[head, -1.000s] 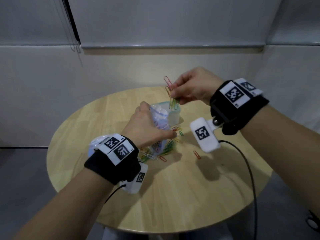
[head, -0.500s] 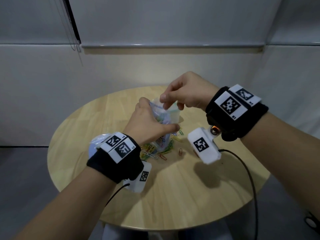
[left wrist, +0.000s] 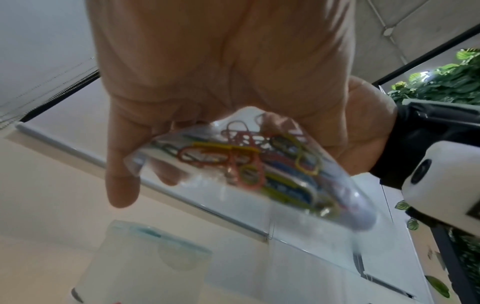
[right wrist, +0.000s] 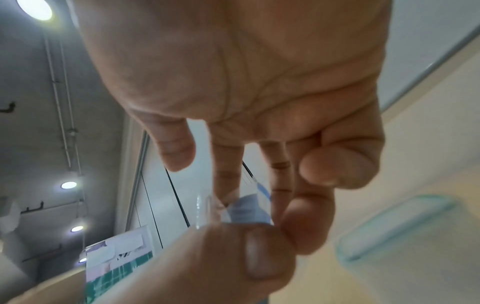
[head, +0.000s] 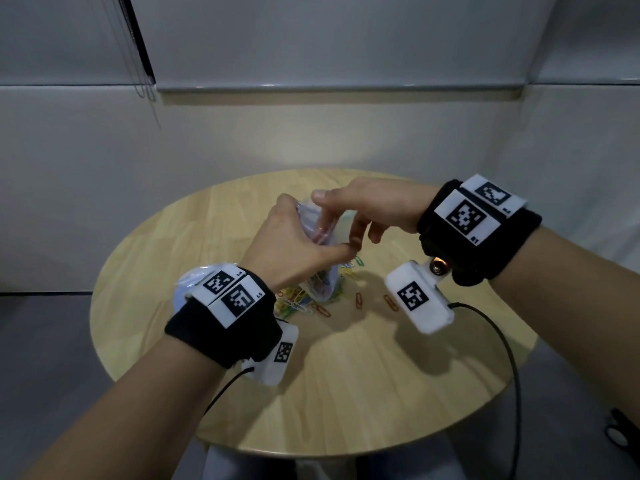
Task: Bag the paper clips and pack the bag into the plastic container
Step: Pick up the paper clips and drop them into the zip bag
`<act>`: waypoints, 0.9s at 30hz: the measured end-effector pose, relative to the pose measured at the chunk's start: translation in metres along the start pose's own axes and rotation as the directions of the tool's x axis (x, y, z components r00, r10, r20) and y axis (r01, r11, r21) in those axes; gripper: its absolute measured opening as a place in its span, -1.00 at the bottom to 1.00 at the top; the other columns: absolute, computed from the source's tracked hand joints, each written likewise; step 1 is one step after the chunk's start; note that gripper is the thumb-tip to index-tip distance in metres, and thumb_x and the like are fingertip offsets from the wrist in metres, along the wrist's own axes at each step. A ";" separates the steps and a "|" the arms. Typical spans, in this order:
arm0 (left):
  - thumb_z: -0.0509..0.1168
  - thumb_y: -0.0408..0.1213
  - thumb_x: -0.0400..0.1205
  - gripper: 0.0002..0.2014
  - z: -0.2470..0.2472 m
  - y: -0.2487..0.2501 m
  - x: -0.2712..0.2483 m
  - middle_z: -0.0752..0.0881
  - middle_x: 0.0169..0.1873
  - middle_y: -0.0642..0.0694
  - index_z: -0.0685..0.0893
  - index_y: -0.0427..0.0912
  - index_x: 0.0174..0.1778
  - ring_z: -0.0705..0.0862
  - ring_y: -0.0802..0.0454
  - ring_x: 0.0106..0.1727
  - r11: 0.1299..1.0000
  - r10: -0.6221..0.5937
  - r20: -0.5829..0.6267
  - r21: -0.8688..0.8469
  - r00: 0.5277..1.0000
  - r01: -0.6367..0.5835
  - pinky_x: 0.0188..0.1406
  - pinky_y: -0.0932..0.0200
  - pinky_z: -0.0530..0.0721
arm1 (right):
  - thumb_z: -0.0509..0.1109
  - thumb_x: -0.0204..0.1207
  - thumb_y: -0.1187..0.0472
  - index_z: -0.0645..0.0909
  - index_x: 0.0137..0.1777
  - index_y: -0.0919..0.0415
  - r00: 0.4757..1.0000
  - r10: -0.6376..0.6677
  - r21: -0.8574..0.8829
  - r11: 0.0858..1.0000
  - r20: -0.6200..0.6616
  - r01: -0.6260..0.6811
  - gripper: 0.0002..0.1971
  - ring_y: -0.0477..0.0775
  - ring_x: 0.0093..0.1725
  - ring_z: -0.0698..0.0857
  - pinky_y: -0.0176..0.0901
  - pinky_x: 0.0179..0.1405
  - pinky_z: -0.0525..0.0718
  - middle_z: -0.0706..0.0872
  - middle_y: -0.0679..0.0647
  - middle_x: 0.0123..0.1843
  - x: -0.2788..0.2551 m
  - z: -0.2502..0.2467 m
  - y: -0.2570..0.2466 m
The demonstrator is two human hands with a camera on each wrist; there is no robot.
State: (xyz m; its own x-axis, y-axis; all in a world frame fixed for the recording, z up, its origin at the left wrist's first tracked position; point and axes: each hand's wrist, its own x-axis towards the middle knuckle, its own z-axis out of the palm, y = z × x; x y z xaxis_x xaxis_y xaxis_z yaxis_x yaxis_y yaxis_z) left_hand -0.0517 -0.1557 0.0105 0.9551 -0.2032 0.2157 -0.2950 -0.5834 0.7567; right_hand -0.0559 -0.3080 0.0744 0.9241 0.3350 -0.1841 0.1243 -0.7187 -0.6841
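My left hand (head: 317,230) grips a clear zip bag (head: 322,285) upright over the table, thumb on its near side. Coloured paper clips (left wrist: 249,156) lie inside the bag (left wrist: 285,185), below my left palm (left wrist: 182,82). My right hand (head: 337,216) is at the bag's mouth with its fingers (right wrist: 309,226) fairly straight and no clip seen between them, next to my left thumb (right wrist: 259,253). Several loose clips (head: 298,303) lie on the table under the bag. The clear, teal-rimmed plastic container (left wrist: 145,261) (right wrist: 400,232) stands just behind the bag, mostly hidden in the head view.
Everything sits on a round wooden table (head: 346,393) against a grey wall. Two red clips (head: 359,299) lie apart to the right. A pale bluish plastic item (head: 190,278) lies under my left wrist. A black cable (head: 502,341) hangs from my right wrist.
My right hand came down from above the bag, where it pinched a few clips, to the bag's mouth; those clips no longer show in it. The left hand stayed on the bag.
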 end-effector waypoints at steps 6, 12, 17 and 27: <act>0.57 0.23 0.09 -0.22 -0.003 -0.004 0.005 0.64 0.01 -0.06 0.40 -0.06 0.08 0.69 0.07 -0.04 0.999 0.000 0.031 0.053 1.000 -0.002 -0.27 0.10 0.68 | 0.12 0.54 -0.33 0.80 -0.15 0.05 0.999 -0.052 -0.063 0.997 0.009 0.052 -0.44 -0.02 -0.33 0.67 -0.16 -0.30 0.49 0.79 -0.10 0.01 0.001 0.002 0.004; 0.59 0.19 0.16 -0.26 -0.004 -0.002 0.004 0.58 0.03 -0.05 0.41 -0.08 0.08 0.65 0.07 -0.05 0.996 0.003 0.024 0.084 1.000 -0.005 -0.28 0.09 0.65 | 0.14 0.59 -0.25 0.73 -0.05 0.13 0.996 -0.070 0.094 0.993 -0.047 0.074 -0.50 0.03 -0.39 0.67 -0.20 -0.39 0.47 0.71 -0.05 0.05 0.001 -0.002 0.003; 0.59 0.17 0.17 -0.28 -0.005 -0.002 0.007 0.61 0.03 -0.06 0.40 -0.09 0.07 0.68 0.04 -0.02 0.997 0.010 0.021 0.083 1.000 -0.012 -0.32 0.14 0.59 | 0.03 0.61 -0.28 0.74 -0.28 0.01 0.999 -0.022 -0.007 1.000 0.025 0.022 -0.44 0.01 -0.29 0.66 -0.14 -0.21 0.48 0.75 -0.12 -0.08 0.001 0.006 0.004; 0.56 0.27 0.10 -0.18 -0.022 -0.020 0.010 0.61 0.07 -0.07 0.43 -0.10 0.13 0.65 0.00 0.03 0.990 -0.023 -0.026 0.135 0.999 0.026 -0.18 0.09 0.59 | 0.49 0.39 0.37 0.63 -0.02 0.26 0.919 0.386 -0.377 0.842 -0.082 -0.387 -0.82 0.09 -0.39 0.64 -0.22 -0.51 0.64 0.73 0.25 -0.10 0.002 -0.008 0.082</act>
State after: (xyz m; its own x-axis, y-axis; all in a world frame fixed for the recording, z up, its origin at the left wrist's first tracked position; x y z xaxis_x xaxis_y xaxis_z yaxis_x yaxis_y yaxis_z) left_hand -0.0358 -0.1284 0.0115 0.9620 -0.1695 0.2140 -0.2709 -0.6896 0.6716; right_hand -0.0406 -0.3713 0.0236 0.9267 -0.0191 -0.3754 -0.1164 -0.9641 -0.2385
